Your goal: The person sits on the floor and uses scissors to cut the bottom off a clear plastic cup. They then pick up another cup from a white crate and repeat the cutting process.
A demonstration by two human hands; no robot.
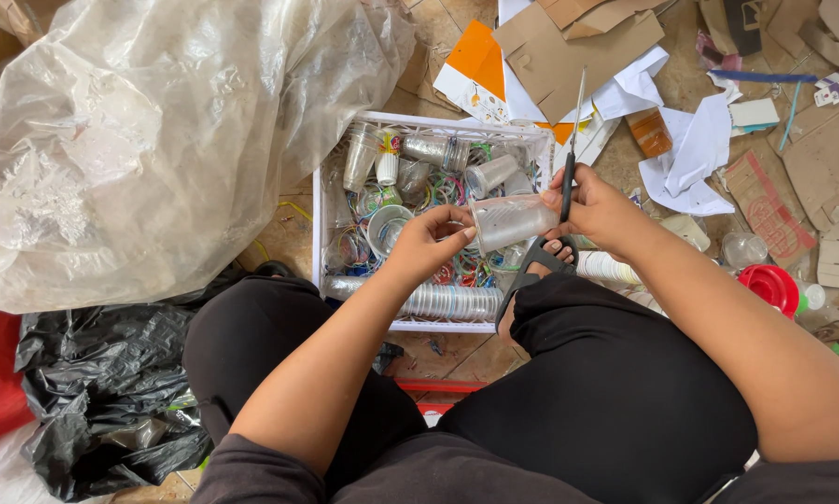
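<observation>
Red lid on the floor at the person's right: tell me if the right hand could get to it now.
Probably not freely: the right hand already holds scissors and steadies the clear cup. The red lid lies uncovered beside that forearm.

L hand (431, 241): fingers curled, gripping | R hand (599, 210): closed, gripping

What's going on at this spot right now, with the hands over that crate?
A seated person holds a clear plastic cup on its side between both hands, above a white crate. The left hand grips the cup's rim end; the right hand steadies its base and also holds scissors, blades pointing up. The crate holds more clear cups and coloured rings. A big clear plastic bag lies to the left, cardboard scraps beyond.
</observation>
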